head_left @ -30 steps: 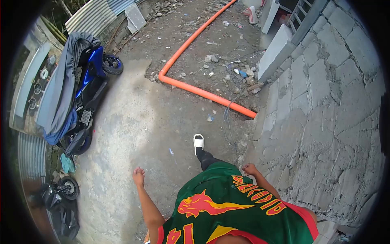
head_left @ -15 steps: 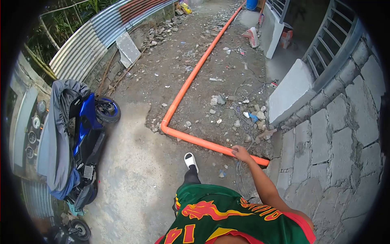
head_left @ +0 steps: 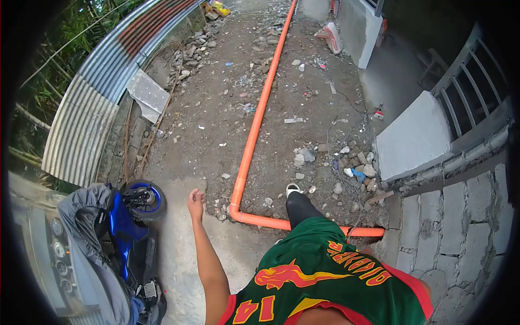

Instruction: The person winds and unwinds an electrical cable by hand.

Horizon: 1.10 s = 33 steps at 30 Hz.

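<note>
My left hand [head_left: 196, 204] is out in front at the left, above the edge of the concrete slab. Its fingers are loosely bent and nothing shows in them. To its right lies an orange pipe [head_left: 254, 138], running away up the ground, with an elbow [head_left: 235, 210] nearest my hand. From there a shorter orange length [head_left: 365, 232] runs right to the block wall. One leg [head_left: 303, 208] in dark legwear, with a white slipper [head_left: 293, 188], reaches across this length. My right hand is hidden behind my body or out of view.
A blue motorcycle [head_left: 122, 230] under a grey cover stands at the left, near corrugated sheets [head_left: 81, 130]. Rubble [head_left: 365, 162] and loose wires lie right of the pipe. The hollow-block wall [head_left: 455, 222] and a white sill [head_left: 414, 138] bound the right side.
My right hand has left the short pipe length and dropped from sight. My left hand has come into view. My slippered foot has moved forward over the pipe.
</note>
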Each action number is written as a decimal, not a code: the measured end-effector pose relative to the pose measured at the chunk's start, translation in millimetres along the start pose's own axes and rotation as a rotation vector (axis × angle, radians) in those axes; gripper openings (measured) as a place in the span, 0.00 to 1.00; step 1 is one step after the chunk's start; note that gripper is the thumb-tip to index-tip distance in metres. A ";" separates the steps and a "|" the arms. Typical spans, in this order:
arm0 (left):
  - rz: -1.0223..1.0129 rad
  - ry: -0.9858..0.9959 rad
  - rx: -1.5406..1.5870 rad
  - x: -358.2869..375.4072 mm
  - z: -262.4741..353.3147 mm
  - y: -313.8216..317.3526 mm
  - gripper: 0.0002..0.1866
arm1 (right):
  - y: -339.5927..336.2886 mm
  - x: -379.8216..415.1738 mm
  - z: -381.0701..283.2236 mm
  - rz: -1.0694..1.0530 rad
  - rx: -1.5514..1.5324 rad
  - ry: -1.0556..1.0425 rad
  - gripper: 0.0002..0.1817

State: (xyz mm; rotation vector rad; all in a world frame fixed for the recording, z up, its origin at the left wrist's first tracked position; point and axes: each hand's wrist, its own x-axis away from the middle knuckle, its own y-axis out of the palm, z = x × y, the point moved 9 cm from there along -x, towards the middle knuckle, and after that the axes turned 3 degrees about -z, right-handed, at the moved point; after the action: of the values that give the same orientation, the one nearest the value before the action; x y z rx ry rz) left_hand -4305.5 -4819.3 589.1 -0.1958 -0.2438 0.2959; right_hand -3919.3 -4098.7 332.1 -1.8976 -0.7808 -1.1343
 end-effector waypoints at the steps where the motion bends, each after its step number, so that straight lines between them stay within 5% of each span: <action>1: -0.008 0.011 -0.003 -31.0 18.1 16.7 0.20 | -15.4 -17.2 -15.1 -0.039 0.053 -0.022 0.16; 4: -0.021 0.030 -0.009 -103.6 42.4 86.7 0.18 | -87.3 -77.1 -58.2 -0.193 0.402 -0.202 0.19; 6: -0.046 0.012 -0.029 -153.1 -17.8 114.7 0.18 | -174.5 -139.4 -90.7 -0.125 0.581 -0.271 0.22; 8: -0.068 -0.173 -0.129 -159.3 -102.5 151.5 0.12 | -316.9 -248.8 -96.9 0.339 0.281 -0.063 0.24; 9: -0.247 -0.338 -0.347 -142.5 -137.2 170.4 0.11 | -418.6 -209.7 -179.2 0.501 0.146 -0.257 0.21; 10: -0.485 -0.678 -0.429 -117.0 -204.8 177.5 0.11 | -509.0 -166.7 -233.3 0.645 -0.223 -0.240 0.19; 11: -0.655 -0.850 -0.551 -94.7 -208.0 188.2 0.11 | -586.0 -120.5 -289.8 0.839 -0.426 -0.408 0.17; 16: -0.484 -0.867 -0.419 -161.8 -136.6 220.9 0.11 | -801.6 -90.9 -395.2 0.907 -0.710 -0.618 0.19; 21: -0.477 -0.811 -0.385 -297.7 -117.3 304.7 0.11 | -883.6 -186.6 -440.2 0.651 -0.790 -0.494 0.17; 25: -0.593 -0.449 -0.473 -474.9 -91.6 400.2 0.11 | -911.6 -270.6 -485.4 0.349 -1.112 -0.383 0.16; 27: -0.413 -0.559 -0.304 -591.6 -60.9 434.9 0.11 | -932.1 -320.3 -467.2 0.305 -1.043 -0.310 0.14; 29: -0.279 -0.569 -0.108 -715.6 -16.6 471.1 0.12 | -968.3 -333.9 -443.0 0.653 -0.129 -0.237 0.10; 31: -0.340 -0.411 -0.297 -826.4 73.3 517.8 0.15 | -969.1 -370.3 -369.2 0.707 -0.317 -0.059 0.12; 33: -0.327 -0.301 -0.158 -914.8 164.8 571.9 0.16 | -943.7 -393.3 -302.0 0.586 -1.065 0.134 0.08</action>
State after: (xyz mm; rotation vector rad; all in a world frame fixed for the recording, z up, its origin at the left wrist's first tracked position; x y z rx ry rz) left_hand -5348.3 -4541.3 427.0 -0.2633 -0.5914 -0.0213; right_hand -4969.7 -3918.5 355.8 -2.5655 0.5991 -1.3668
